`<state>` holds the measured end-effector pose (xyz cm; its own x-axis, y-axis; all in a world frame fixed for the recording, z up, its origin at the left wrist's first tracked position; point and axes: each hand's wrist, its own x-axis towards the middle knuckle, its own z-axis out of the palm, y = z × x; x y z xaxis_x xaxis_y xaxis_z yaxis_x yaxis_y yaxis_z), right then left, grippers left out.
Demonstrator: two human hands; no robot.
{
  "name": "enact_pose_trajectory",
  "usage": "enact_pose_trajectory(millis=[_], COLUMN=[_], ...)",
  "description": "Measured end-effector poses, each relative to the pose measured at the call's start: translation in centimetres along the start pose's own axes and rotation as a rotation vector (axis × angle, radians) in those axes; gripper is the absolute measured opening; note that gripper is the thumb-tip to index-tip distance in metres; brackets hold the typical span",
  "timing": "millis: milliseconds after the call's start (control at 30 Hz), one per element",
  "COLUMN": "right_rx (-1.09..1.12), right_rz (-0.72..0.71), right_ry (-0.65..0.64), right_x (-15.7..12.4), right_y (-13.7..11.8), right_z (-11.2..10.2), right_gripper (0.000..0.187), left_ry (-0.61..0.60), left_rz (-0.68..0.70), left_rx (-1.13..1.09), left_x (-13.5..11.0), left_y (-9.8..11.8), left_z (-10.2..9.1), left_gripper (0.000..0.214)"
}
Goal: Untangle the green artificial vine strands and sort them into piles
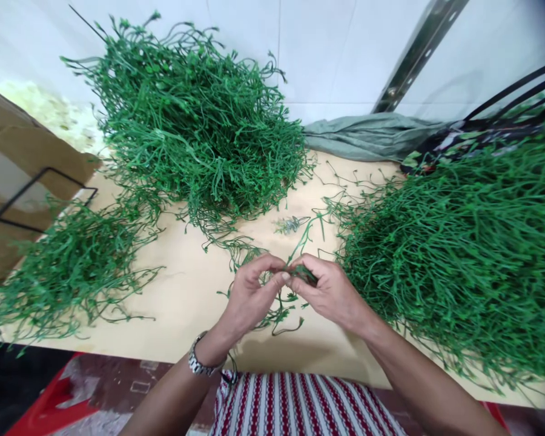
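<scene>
Over the front middle of the table, my left hand [255, 292] and my right hand [326, 286] meet at the fingertips. Both pinch a thin green plastic stem [301, 240], which sticks up and away from the fingers toward a forked end. The exact spot where the fingers press is partly hidden. More loose green stems [279, 315] lie beneath and between the hands. Just beyond them rests a small grey-green sprig [289, 224]. A metal-band watch [201, 357] circles my left wrist.
A tall heap of green stems [200, 121] stands at the back, a large one [463, 254] at right, a smaller pile [77, 266] at left. A cardboard box [36, 139] and black wire frame [22, 194] stand left. Grey-green cloth [367, 136] lies along the wall.
</scene>
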<state>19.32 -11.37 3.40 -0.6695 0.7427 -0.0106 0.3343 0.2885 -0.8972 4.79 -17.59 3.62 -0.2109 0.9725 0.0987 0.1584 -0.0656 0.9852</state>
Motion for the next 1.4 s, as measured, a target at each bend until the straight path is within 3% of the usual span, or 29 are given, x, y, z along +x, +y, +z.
enact_pose_trajectory(millis=[100, 233, 400, 500, 633, 767, 867, 967, 1100, 1200, 1300, 1400], right_rx=[0.106, 0.182, 0.048, -0.136, -0.350, -0.227, -0.109, -0.135, -0.132, 0.118, 0.370, 0.415], right_rz=[0.038, 0.023, -0.123, -0.248, -0.354, -0.417, -0.436, -0.416, -0.383, -0.181, 0.085, 0.121], right_ry=[-0.078, -0.123, -0.028, -0.020, -0.161, -0.397, -0.536, -0.540, -0.315, -0.164, -0.111, -0.135], right_x=[0.0, 0.2, 0.1, -0.1, -0.3, -0.4, -0.4, -0.3, -0.1, -0.1, 0.0, 0.1], right_y=[0.1, 0.4, 0.6, 0.5, 0.5, 0.3, 0.1, 0.1, 0.4, 0.7, 0.9, 1.0], right_z=[-0.1, -0.1, 0.0, -0.6, -1.4, -2.0, -2.8, -3.3, -2.4, -0.8, 0.7, 1.4], right_gripper=[0.019, 0.024, 0.018, 0.013, 0.020, 0.029, 0.027, 0.023, 0.025, 0.027, 0.031, 0.032], left_ry=[0.050, 0.058, -0.007, -0.133, -0.361, -0.587, -0.693, -0.619, -0.369, -0.285, -0.220, -0.127], left_rz=[-0.026, 0.029, 0.099, 0.097, 0.015, -0.171, -0.246, -0.301, -0.302, -0.295, -0.276, -0.290], left_rx=[-0.085, -0.035, 0.051, 0.176, 0.283, 0.088, -0.045, -0.154, -0.231, -0.233, -0.221, -0.245], left_x=[0.0, 0.0, 0.0, 0.1, 0.4, 0.6, 0.8, 1.1, 1.5, 1.6, 1.5, 1.5], left_y=[-0.4, -0.1, 0.5, 1.0, 2.0, 2.6, 2.6, 2.4, 1.8, 1.2, 0.5, -0.1], left_z=[0.3, 0.2, 0.0, -0.4, -1.1, -1.7, -2.3, -2.9, -2.6, -1.8, -1.0, -0.2], left_gripper=[0.008, 0.010, 0.011, 0.011, 0.015, 0.021, 0.023, 0.019, 0.019, 0.020, 0.018, 0.016])
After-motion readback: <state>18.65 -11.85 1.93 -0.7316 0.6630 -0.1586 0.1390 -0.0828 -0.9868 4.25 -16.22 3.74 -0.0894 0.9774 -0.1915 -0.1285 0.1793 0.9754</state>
